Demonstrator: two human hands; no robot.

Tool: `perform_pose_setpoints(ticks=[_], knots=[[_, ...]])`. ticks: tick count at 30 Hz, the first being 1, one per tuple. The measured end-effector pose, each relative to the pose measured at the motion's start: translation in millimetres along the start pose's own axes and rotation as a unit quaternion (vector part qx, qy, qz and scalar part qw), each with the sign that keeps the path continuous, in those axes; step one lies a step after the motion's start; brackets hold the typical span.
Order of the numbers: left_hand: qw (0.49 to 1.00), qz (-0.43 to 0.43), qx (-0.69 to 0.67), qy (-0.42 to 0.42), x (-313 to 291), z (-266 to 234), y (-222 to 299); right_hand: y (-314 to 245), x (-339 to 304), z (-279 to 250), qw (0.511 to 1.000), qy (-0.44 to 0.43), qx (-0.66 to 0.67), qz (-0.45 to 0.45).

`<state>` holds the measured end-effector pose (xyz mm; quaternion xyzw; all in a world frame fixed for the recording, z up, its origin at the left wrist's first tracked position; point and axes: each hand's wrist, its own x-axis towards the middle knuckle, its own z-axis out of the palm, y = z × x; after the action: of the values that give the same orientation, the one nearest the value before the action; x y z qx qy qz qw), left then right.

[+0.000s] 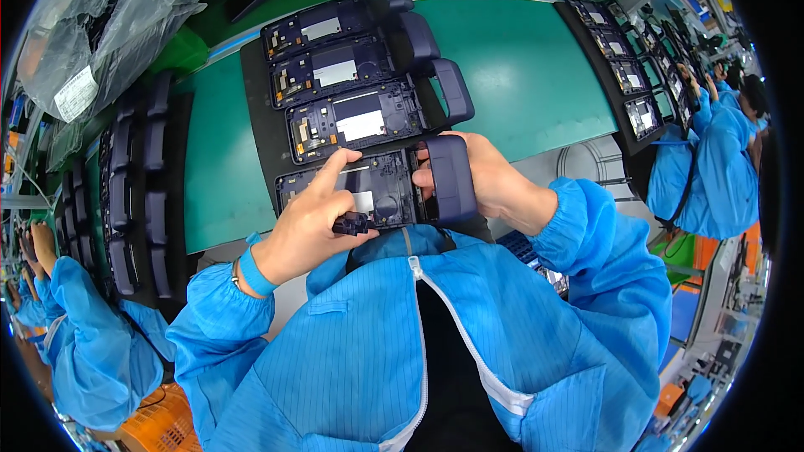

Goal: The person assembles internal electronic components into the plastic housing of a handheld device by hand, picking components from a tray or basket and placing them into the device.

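Closest to me is an opened dark handheld device housing (394, 176), its inner side up, with a white label and a thick handle-like end (452, 177) on its right. My right hand (498, 180) is closed around that end, some fingertips showing through the gap beside it. Over the left part of the housing lies my left hand (314, 222), wearing a blue wrist strap (254, 274). Its index finger stretches along the housing's upper edge, while the thumb and other fingers pinch a small black part (353, 223) at the lower edge. The fingers cover some of the housing's inside.
Several similar open housings (360, 117) lie in a row beyond, on a black mat (260, 105) over the green bench (511, 67). More devices (620, 67) lie at right and dark housings (126, 176) at left. Plastic bags (109, 25) occupy the far left. Co-workers in blue sit at both sides.
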<state>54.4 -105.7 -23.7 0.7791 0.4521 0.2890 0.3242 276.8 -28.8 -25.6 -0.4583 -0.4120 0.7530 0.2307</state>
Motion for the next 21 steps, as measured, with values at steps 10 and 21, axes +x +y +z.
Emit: perform_pose_setpoints(ticks=[10,21], knots=[[1.0,-0.011,0.009,-0.016,2.8,-1.2,0.8,-0.9,8.1,-6.2,0.997,-0.038,0.034,0.061],[0.998,-0.041,0.038,-0.031,4.8,7.0,3.4,14.2,-26.6,-63.9,0.995,0.051,-0.068,-0.046]])
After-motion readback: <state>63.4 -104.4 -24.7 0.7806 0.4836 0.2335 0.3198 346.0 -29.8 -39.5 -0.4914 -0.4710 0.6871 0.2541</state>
